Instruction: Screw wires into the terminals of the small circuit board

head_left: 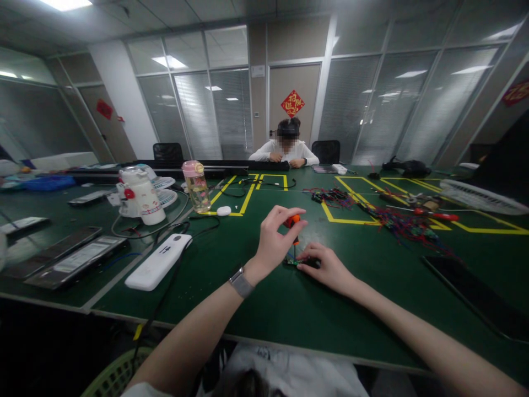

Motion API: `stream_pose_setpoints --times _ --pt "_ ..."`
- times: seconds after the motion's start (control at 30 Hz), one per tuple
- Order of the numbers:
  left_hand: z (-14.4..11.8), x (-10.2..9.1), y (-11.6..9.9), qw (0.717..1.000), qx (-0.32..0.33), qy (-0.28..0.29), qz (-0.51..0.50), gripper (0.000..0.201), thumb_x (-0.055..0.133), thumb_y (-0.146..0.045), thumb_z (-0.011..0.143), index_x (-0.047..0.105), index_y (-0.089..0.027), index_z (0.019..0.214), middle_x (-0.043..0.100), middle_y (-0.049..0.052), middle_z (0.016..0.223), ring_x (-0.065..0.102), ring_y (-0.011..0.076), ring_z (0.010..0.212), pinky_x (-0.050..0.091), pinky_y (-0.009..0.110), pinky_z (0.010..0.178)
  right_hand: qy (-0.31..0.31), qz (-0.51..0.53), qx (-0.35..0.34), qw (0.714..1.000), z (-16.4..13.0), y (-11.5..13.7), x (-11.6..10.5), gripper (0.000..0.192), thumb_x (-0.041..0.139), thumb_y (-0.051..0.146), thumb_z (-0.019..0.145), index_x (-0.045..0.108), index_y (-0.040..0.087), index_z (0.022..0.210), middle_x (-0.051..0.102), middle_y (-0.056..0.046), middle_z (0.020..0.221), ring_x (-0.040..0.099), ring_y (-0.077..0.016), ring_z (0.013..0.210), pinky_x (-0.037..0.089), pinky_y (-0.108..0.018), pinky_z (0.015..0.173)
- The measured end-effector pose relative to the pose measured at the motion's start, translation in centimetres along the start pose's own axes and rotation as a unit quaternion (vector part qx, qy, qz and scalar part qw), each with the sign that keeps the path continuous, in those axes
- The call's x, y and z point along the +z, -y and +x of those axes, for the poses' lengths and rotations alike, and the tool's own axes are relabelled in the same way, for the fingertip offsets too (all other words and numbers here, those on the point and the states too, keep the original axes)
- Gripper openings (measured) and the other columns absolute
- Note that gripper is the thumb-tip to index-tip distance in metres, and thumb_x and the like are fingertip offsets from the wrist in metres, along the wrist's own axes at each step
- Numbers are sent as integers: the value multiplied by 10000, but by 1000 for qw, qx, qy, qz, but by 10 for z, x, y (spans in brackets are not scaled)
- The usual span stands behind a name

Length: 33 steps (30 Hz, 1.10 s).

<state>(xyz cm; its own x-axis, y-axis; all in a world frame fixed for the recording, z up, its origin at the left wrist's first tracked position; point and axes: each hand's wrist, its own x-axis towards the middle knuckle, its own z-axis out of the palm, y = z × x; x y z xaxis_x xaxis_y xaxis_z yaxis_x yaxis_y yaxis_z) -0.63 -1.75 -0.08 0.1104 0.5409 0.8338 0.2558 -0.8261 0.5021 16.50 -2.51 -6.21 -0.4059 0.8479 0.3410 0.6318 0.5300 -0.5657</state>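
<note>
My left hand point(275, 237), with a watch on its wrist, is closed around the orange and black handle of a screwdriver point(295, 221). The screwdriver stands upright, its thin shaft reaching down to a small green circuit board point(292, 262) on the table. My right hand point(324, 266) rests low at the board's right side, thumb and fingers pinching its edge. Thin wires show near the board. The exact contact of the screwdriver's tip is too small to make out.
Left on the green table point(231, 298) are a white power bank point(159, 263), a pink-lidded bottle point(196, 187), a white jug point(144, 196) and cables. Tangled wires with small boards point(407, 223) and a dark tablet-like panel point(475, 295) lie right. A person point(285, 149) sits opposite.
</note>
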Motion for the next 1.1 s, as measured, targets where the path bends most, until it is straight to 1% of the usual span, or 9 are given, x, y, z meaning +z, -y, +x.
stream_pose_setpoints --times 0.2,0.3,0.43,0.53,0.63,0.8,0.87,0.97,1.1 --pt "0 -3 -2 1000 -1 20 -20 248 465 -165 934 638 -191 1109 630 53 994 592 140 901 474 260 791 7 19 20 1000 0 2 -1 113 669 182 764 733 171 857 640 -62 822 593 -212 809 477 -346 762" --pt "0 -4 -3 999 15 15 -29 267 456 -120 921 636 -176 1109 652 65 1053 603 150 969 475 277 849 2 27 25 999 0 2 -1 114 672 177 754 730 170 852 636 -57 816 592 -207 805 473 -335 752" --pt "0 -3 -4 999 31 12 -23 258 495 -120 898 638 -171 1107 661 59 997 612 136 881 493 261 783 -4 34 28 999 1 0 0 96 673 182 751 726 167 830 634 -52 805 590 -199 789 465 -325 733" --pt "0 -2 -3 1000 31 -1 3 198 578 -173 872 668 -184 1048 621 40 909 580 125 793 486 251 729 -6 41 34 999 1 0 1 82 668 189 752 727 171 805 632 -47 789 588 -195 781 460 -320 723" --pt "0 -1 -2 1000 22 -6 11 182 631 -221 850 679 -191 1023 592 33 896 568 123 781 484 247 719 -10 52 34 998 1 -1 2 85 667 201 749 730 169 796 631 -46 777 588 -195 775 459 -316 715" --pt "0 -2 -2 999 29 23 -22 274 445 -185 950 623 -184 1157 641 78 1077 602 162 996 486 303 873 -14 65 41 997 1 -1 2 86 664 214 739 726 167 775 643 -45 765 592 -189 752 460 -307 696" --pt "0 -2 -2 998 35 28 -32 288 422 -164 955 609 -179 1174 652 81 1113 603 167 1038 478 317 909 -14 66 44 997 1 -1 2 92 661 218 740 725 164 778 649 -47 769 595 -186 741 462 -304 687" --pt "1 -2 -3 999 35 19 -21 252 469 -162 935 626 -180 1131 663 67 1028 616 154 946 496 287 830 -17 68 45 997 1 -1 2 92 663 218 736 724 165 779 663 -48 772 603 -186 741 466 -306 692" --pt "1 -1 -3 999 31 -2 14 158 564 -193 889 670 -185 1005 594 34 882 568 124 784 479 251 721 -15 67 48 996 0 0 1 96 665 221 735 727 168 786 681 -50 785 616 -191 758 472 -309 710"
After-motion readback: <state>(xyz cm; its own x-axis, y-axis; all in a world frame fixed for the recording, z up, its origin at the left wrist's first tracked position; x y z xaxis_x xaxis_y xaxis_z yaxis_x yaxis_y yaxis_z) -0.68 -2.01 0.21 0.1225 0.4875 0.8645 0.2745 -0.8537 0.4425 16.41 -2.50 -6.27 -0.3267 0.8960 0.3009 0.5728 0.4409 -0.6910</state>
